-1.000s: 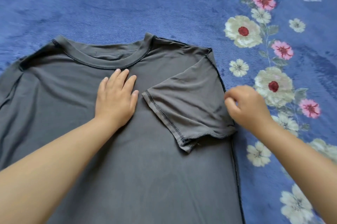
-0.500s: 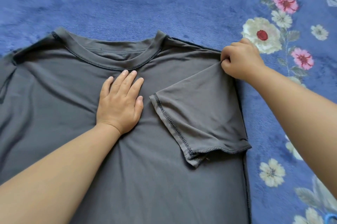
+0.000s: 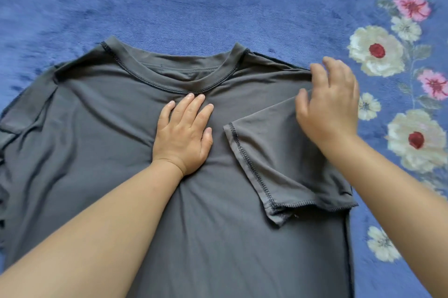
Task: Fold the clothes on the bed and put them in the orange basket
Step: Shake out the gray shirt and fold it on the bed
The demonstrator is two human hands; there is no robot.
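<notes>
A dark grey T-shirt (image 3: 101,152) lies flat on the bed, neckline away from me. Its right sleeve (image 3: 278,152) is folded inward over the chest. My left hand (image 3: 184,132) presses flat on the shirt just below the collar, fingers together and extended. My right hand (image 3: 329,108) hovers over the right shoulder and the top of the folded sleeve, fingers spread and holding nothing. The shirt's left sleeve stays spread out at the left edge. No orange basket is in view.
A blue plush blanket (image 3: 194,2) covers the bed all around the shirt. A band of white and pink printed flowers (image 3: 378,52) runs down its right side.
My right hand moved from the sleeve's lower edge up to the shoulder, pinched the fabric there, then opened with fingers spread. My left hand stayed pressed below the collar.
</notes>
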